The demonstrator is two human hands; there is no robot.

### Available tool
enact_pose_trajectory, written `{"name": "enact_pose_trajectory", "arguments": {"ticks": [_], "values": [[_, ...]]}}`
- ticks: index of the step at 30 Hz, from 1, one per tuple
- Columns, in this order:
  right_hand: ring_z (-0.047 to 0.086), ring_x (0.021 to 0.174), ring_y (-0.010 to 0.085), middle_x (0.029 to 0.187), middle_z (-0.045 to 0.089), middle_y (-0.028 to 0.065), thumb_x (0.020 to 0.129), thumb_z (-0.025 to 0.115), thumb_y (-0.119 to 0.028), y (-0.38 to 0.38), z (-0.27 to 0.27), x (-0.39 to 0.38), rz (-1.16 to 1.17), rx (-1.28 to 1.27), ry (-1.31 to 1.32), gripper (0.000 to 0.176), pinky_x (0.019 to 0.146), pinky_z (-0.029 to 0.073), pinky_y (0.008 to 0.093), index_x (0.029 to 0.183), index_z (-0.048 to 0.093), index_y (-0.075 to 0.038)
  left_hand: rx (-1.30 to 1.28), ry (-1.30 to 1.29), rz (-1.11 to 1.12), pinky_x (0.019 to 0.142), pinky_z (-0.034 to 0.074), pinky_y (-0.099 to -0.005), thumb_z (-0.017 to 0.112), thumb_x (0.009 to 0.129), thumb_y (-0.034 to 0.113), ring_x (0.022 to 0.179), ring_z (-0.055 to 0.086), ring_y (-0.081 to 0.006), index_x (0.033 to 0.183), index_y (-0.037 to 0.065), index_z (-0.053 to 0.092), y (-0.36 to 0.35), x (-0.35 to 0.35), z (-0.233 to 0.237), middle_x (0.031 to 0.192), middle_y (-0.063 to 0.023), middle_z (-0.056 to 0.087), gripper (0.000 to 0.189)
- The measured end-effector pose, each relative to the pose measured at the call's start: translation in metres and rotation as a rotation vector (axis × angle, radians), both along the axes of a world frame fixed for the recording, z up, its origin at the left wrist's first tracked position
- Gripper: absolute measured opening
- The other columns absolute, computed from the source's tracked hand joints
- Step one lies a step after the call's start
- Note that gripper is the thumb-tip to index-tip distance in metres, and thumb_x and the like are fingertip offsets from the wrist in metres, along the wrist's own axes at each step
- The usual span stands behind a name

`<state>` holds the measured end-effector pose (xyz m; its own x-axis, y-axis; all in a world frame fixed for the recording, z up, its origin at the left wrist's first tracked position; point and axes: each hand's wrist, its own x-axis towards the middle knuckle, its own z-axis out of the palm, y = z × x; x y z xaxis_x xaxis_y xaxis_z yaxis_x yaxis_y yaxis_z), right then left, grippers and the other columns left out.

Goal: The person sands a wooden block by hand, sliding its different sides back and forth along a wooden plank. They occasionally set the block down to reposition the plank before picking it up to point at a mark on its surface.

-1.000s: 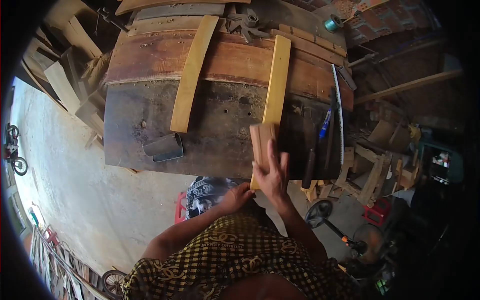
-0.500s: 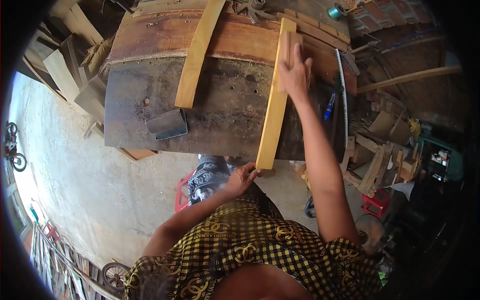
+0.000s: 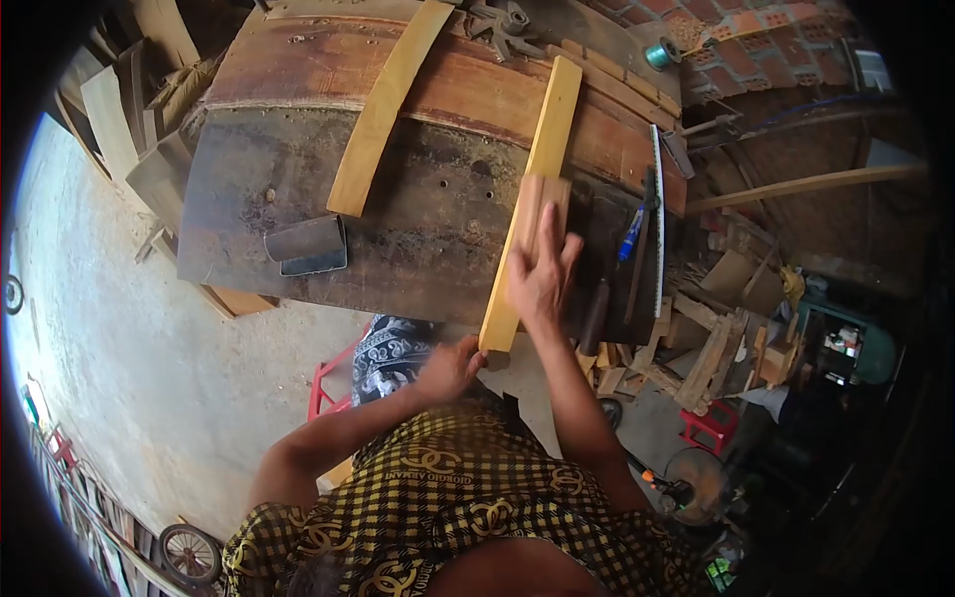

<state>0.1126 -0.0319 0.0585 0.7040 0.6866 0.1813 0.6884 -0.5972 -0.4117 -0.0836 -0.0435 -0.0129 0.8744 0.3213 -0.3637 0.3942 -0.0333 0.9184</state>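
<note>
A long yellow wooden board (image 3: 550, 127) lies lengthwise across the dark workbench (image 3: 418, 269), its near end jutting past the bench edge. My left hand (image 3: 453, 368) is closed around that near end, slightly blurred. My right hand (image 3: 540, 274) presses a brown wooden block (image 3: 549, 191) onto the board's upper face, around the middle of its length; the block's underside is hidden. To the left rests a second, slightly curved yellow board (image 3: 383, 114). A dark folded sheet (image 3: 308, 247), perhaps sandpaper, sits near the bench's front left.
Right of the board lie a blue pen (image 3: 630, 236), a white ruler (image 3: 658, 219) and dark rod-like tools. Metal parts (image 3: 505, 28) and a spool of green line (image 3: 661, 54) are at the back. Scrap wood (image 3: 711, 353) and a red stool (image 3: 709, 426) stand at right.
My right hand has slid the block along the board from near its far end toward me. My left hand stays at the near end. The whole view has shifted slightly.
</note>
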Motion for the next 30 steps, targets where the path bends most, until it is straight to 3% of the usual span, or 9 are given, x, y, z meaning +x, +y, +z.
{"name": "enact_pose_trajectory", "arguments": {"ticks": [6, 10, 15, 16, 18, 19, 22, 24, 30], "values": [[0.055, 0.104, 0.0478, 0.114, 0.046, 0.0291, 0.083, 0.062, -0.032, 0.123, -0.011, 0.133, -0.015, 0.008, -0.067, 0.073, 0.089, 0.048, 0.0503, 0.15, 0.037, -0.017, -0.164, -0.043, 0.118, 0.071, 0.053, -0.0476, 0.054, 0.099, 0.025, 0.081, 0.067, -0.0406, 0.107, 0.003, 0.058, 0.001, 0.0, 0.007, 0.082, -0.0172, 0.07, 0.025], [0.055, 0.109, 0.0487, 0.121, 0.045, 0.0328, 0.083, 0.058, -0.036, 0.167, -0.001, 0.163, -0.092, -0.012, -0.061, 0.073, 0.093, 0.047, 0.0515, 0.15, 0.035, -0.019, -0.223, 0.046, 0.036, 0.081, 0.051, -0.0406, 0.047, 0.102, 0.026, 0.091, 0.068, -0.0343, 0.117, 0.001, 0.052, 0.008, 0.0, 0.01, 0.092, -0.0174, 0.069, 0.029], [0.052, 0.118, 0.0524, 0.14, 0.034, 0.0389, 0.085, 0.054, -0.039, 0.141, -0.02, 0.141, -0.147, -0.032, -0.105, 0.071, 0.094, 0.046, 0.0553, 0.151, 0.033, -0.024, -0.111, 0.034, 0.009, 0.089, 0.049, -0.0397, 0.043, 0.105, 0.032, 0.096, 0.068, -0.0303, 0.119, 0.002, 0.053, 0.004, -0.001, 0.011, 0.095, -0.0152, 0.071, 0.034], [0.051, 0.12, 0.0524, 0.144, 0.029, 0.04, 0.085, 0.055, -0.038, 0.123, 0.01, 0.109, -0.148, -0.078, 0.094, 0.07, 0.092, 0.048, 0.0559, 0.151, 0.034, -0.025, -0.082, 0.01, 0.018, 0.09, 0.049, -0.0395, 0.042, 0.105, 0.032, 0.095, 0.069, -0.03, 0.119, 0.002, 0.053, 0.001, -0.003, 0.011, 0.095, -0.0152, 0.071, 0.035], [0.056, 0.107, 0.0516, 0.129, 0.042, 0.0349, 0.083, 0.06, -0.034, 0.08, 0.005, 0.065, -0.073, -0.075, -0.017, 0.072, 0.086, 0.05, 0.0563, 0.149, 0.036, -0.024, -0.075, -0.003, 0.021, 0.087, 0.051, -0.0387, 0.044, 0.104, 0.03, 0.093, 0.069, -0.0305, 0.118, 0.003, 0.054, -0.005, -0.003, 0.007, 0.095, -0.0151, 0.071, 0.032], [0.057, 0.093, 0.0453, 0.109, 0.046, 0.0246, 0.084, 0.062, -0.032, 0.051, 0.002, 0.043, 0.002, -0.039, -0.072, 0.073, 0.079, 0.051, 0.0512, 0.151, 0.035, -0.022, -0.08, -0.008, 0.056, 0.085, 0.051, -0.0386, 0.046, 0.104, 0.028, 0.092, 0.069, -0.0304, 0.117, 0.003, 0.055, -0.007, -0.003, 0.004, 0.094, -0.0151, 0.071, 0.03], [0.057, 0.094, 0.0432, 0.107, 0.045, 0.0219, 0.078, 0.07, -0.021, -0.027, 0.0, -0.024, 0.119, -0.026, -0.018, 0.082, 0.076, 0.052, 0.05, 0.151, 0.035, -0.02, -0.046, -0.071, 0.111, 0.079, 0.053, -0.0393, 0.054, 0.1, 0.025, 0.094, 0.068, -0.0315, 0.114, 0.002, 0.057, -0.002, -0.004, 0.003, 0.095, -0.0166, 0.07, 0.027], [0.056, 0.096, 0.0433, 0.108, 0.045, 0.0221, 0.077, 0.07, -0.017, -0.06, 0.005, -0.049, 0.175, -0.044, -0.011, 0.083, 0.079, 0.051, 0.0488, 0.152, 0.034, -0.018, 0.215, -0.085, 0.062, 0.079, 0.052, -0.0404, 0.057, 0.098, 0.025, 0.093, 0.068, -0.0333, 0.115, 0.002, 0.057, 0.002, -0.005, -0.003, 0.095, -0.019, 0.069, 0.028], [0.057, 0.096, 0.0429, 0.108, 0.045, 0.0218, 0.08, 0.069, -0.021, -0.001, 0.005, 0.001, 0.097, 0.017, 0.015, 0.079, 0.079, 0.051, 0.0488, 0.151, 0.035, -0.018, -0.007, -0.079, 0.12, 0.079, 0.052, -0.0423, 0.06, 0.095, 0.03, 0.089, 0.068, -0.0362, 0.114, 0.005, 0.063, 0.007, -0.001, 0.003, 0.095, -0.02, 0.069, 0.03]]}}
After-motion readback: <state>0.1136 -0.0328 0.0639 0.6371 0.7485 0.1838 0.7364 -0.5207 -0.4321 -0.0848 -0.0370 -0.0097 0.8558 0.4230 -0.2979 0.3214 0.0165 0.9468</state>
